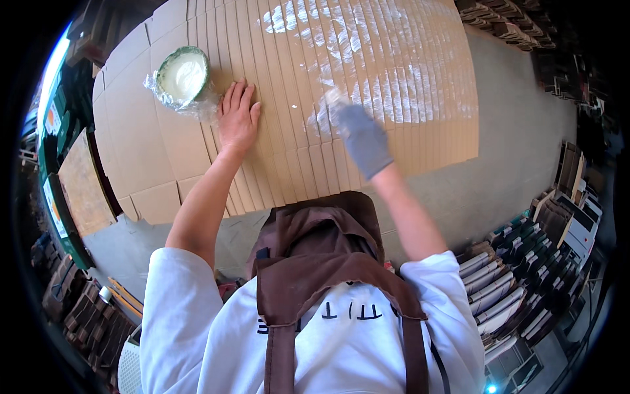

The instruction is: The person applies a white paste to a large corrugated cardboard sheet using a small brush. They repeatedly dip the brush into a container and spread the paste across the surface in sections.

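My bare left hand (239, 118) lies flat on the brown cardboard (177, 141), fingers stretched out, just right of a bowl. That green-rimmed bowl (183, 77) holds a creamy white paste, and clear plastic film (205, 107) is crumpled around its base. In a grey glove, my right hand (365, 140) is closed on a brush (335, 100), its pale end blurred by motion. The brush is at the left edge of the white paste smears (400, 85), which streak the ridged strips of cardboard at the upper right. The glove hides most of the brush's handle.
Under the cardboard is a grey table (518, 105). Stacked cardboard pieces (508, 23) are at the far right. Several bundled flat pieces (492, 289) stand at the lower right. On the left are a wooden board (82, 187) and dark stacked pieces (82, 322).
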Motion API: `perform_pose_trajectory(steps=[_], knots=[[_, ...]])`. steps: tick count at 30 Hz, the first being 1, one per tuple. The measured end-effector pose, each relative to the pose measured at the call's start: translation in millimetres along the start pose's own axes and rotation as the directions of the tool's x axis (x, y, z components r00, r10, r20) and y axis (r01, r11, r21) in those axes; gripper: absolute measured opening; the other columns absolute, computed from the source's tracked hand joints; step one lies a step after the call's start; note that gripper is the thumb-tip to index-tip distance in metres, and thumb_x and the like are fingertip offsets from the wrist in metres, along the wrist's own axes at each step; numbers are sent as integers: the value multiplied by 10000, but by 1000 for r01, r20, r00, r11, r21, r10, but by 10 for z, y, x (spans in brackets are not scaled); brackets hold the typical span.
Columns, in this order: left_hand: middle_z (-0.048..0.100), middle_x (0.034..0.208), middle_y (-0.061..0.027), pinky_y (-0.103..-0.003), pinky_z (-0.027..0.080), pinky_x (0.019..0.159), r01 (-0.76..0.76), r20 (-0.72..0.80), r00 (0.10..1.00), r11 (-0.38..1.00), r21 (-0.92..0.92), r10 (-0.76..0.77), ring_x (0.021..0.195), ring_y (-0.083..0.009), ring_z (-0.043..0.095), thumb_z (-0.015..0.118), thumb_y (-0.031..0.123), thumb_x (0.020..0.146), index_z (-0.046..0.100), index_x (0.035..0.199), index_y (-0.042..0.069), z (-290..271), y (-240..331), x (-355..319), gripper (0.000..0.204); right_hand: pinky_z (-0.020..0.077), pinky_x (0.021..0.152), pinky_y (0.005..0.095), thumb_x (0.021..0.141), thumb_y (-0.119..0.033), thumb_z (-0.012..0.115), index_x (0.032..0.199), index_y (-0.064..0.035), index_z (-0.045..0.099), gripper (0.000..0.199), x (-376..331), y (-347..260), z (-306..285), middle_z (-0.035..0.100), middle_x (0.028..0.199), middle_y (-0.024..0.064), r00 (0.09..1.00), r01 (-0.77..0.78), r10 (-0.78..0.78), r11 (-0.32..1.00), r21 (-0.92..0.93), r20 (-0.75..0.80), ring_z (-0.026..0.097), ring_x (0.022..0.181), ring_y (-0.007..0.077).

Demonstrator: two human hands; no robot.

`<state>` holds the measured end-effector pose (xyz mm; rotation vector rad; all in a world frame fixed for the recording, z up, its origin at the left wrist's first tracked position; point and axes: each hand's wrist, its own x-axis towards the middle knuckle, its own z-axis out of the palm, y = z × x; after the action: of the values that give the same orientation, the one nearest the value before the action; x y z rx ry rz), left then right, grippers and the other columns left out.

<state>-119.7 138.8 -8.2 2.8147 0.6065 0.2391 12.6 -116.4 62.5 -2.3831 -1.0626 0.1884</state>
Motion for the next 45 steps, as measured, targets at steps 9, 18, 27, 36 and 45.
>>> perform_pose_trajectory(steps=[9,18,27,36,45], knots=[[365,1498,-48,-484,230,1146,33,49,998,999,-18,-32,1403,-249,295,504,317,956,459,1375,137,0,-13,-60,457,522,629,484,947,-215,513,1005,-93,599,160,322,-531,100,616,970,143,993,101,-100,995,-3,65,642,735,364],[361,1500,-50,-483,234,1144,30,31,999,999,-26,-29,1404,-244,295,505,318,955,457,1374,137,-46,-32,51,459,515,738,464,948,-282,525,1038,-84,609,233,749,347,-59,607,1032,172,991,-131,134,985,-109,24,622,886,383],[357,1504,-58,-490,222,1141,16,52,999,998,-57,-13,1410,-265,278,499,304,958,452,1381,136,-21,0,103,458,509,751,471,927,-253,543,914,-87,661,204,954,1232,-532,627,980,189,934,-306,263,938,-164,-241,637,851,385],[363,1502,-51,-490,224,1141,24,50,999,999,-40,-22,1401,-259,293,501,287,955,451,1380,133,-56,22,60,454,515,797,427,912,-259,601,997,-102,685,197,1173,1112,-618,655,1030,148,923,-384,370,907,-170,-110,644,936,340],[364,1502,-49,-487,226,1142,22,65,998,999,-36,-20,1403,-255,292,524,295,940,458,1375,139,-80,39,53,466,523,782,474,925,-321,528,951,-129,691,253,1639,1083,-447,640,966,189,964,-260,249,955,-140,-91,636,889,398]])
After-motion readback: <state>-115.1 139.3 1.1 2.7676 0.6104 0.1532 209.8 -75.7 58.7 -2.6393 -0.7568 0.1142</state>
